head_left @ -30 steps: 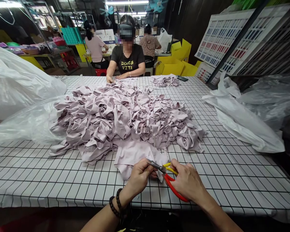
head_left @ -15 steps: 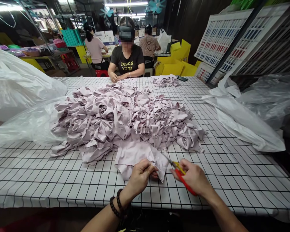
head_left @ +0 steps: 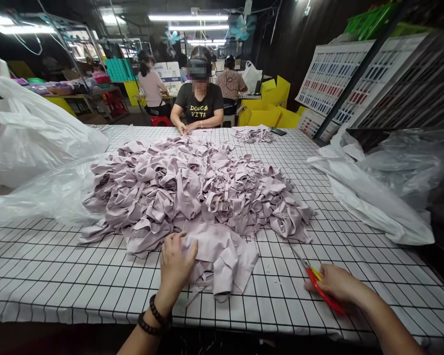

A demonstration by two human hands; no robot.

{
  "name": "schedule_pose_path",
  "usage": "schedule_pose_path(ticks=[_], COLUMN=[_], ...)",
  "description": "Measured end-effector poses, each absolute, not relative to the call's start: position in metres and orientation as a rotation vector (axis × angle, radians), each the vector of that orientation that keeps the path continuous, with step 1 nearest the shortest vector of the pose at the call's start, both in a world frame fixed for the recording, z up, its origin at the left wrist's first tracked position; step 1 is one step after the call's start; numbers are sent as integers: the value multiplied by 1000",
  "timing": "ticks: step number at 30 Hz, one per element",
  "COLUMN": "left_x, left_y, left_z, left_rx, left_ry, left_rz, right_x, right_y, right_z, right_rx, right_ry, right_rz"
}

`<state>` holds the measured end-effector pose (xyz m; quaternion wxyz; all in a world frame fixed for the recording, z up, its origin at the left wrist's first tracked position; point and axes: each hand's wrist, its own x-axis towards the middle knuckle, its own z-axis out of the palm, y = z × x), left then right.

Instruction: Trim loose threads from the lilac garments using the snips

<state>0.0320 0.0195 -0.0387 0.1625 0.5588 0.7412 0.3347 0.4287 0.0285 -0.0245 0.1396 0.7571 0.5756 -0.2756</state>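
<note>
My left hand (head_left: 178, 257) rests at the left edge of a pale mauve cloth piece (head_left: 222, 251), its thumb held apart from the fingers and no grip on the cloth visible. A beaded bracelet circles that wrist. The cloth lies partly folded on the table in front of a large heap of the same fabric (head_left: 192, 182). Off to the right, my right hand (head_left: 335, 285) holds scissors (head_left: 323, 291) with red and yellow handles, their blades pointing up and left, apart from the cloth.
The table has a white, black-gridded cover (head_left: 107, 276). White plastic bags (head_left: 48, 128) stand left, and another bag (head_left: 377, 197) lies right. Across the table sits a person (head_left: 199, 103) beside a small fabric pile (head_left: 253, 134) and a phone (head_left: 278, 131). Small scraps dot the cover.
My left hand has let go of the cloth's near edge and moved left. My right hand has carried the scissors to the right, away from the cloth. The cloth is folded differently.
</note>
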Motion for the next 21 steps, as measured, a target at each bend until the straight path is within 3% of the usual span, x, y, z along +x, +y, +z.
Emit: schedule_pose_path(ticks=[7, 11, 14, 18, 21], left_x=[14, 25, 36, 46, 45], left_y=[36, 27, 15, 8, 13], left_z=[-54, -27, -2, 13, 8], left_rx=[1485, 1648, 1692, 1444, 1053], left_ry=[2141, 2001, 1470, 1052, 1119], left_rz=[840, 1050, 1233, 1413, 1514], right_x=[357, 255, 212, 230, 265], right_y=[37, 52, 65, 77, 108], right_z=[5, -5, -6, 29, 80], right_rx=[2246, 1948, 1690, 1189, 1418], right_ry=[1925, 2560, 2704, 2437, 2214], right_rz=[-563, -1073, -1320, -1758, -2113])
